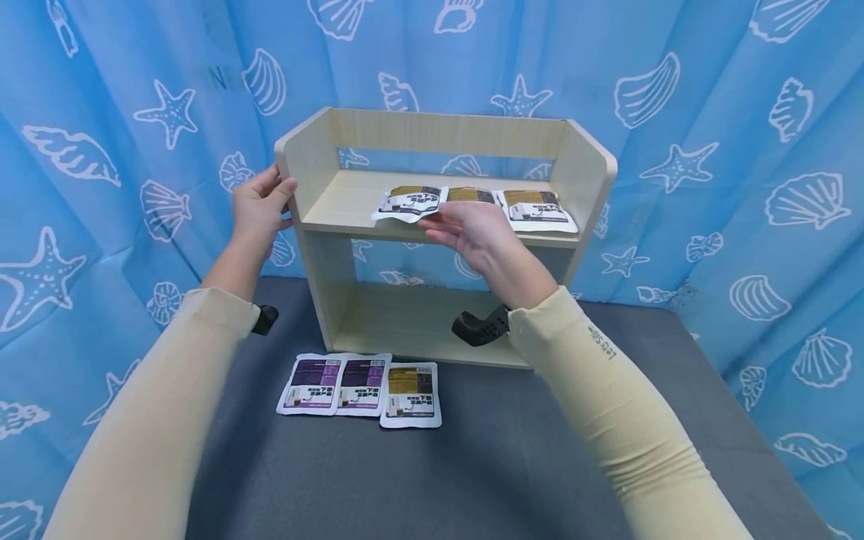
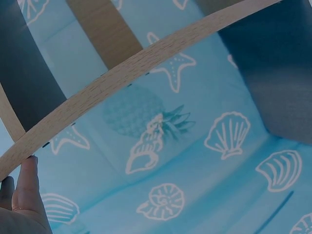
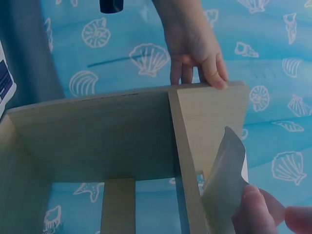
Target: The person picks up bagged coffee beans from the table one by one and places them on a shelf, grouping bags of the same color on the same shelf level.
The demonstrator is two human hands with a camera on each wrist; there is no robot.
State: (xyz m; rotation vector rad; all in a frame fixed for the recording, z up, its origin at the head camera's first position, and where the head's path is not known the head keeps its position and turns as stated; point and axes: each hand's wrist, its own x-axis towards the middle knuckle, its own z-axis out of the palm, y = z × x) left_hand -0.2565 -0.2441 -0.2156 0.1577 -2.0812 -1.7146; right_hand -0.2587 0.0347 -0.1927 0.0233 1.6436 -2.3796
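We see a white pouch with a brown label (image 1: 409, 202) lying at the front left of the upper board of a small wooden shelf (image 1: 586, 176). The right hand (image 1: 472, 232) pinches this pouch at its near edge, fingers and thumb closed on the foil; the right wrist view shows the pouch's silvery underside (image 3: 225, 180) curling up from between the fingertips (image 3: 253, 214). Just beside it on the same board lie two more brown-label pouches, one in the middle (image 1: 472, 195) partly hidden behind the hand, and one at the right (image 1: 536, 208).

The left hand (image 1: 259, 206) grips the shelf's left side panel near its top front corner, thumb on the inner face and fingers wrapped round the outer edge, as the right wrist view also shows (image 3: 195, 46).

The shelf stands on a dark grey desk (image 1: 513, 457). In front of it, on the desk, three pouches lie in a row, slightly overlapping: two purple-label pouches (image 1: 312, 384) (image 1: 362, 384) and one brown-label pouch (image 1: 411, 394). A blue curtain printed with shells and starfish (image 1: 742, 150) hangs behind.
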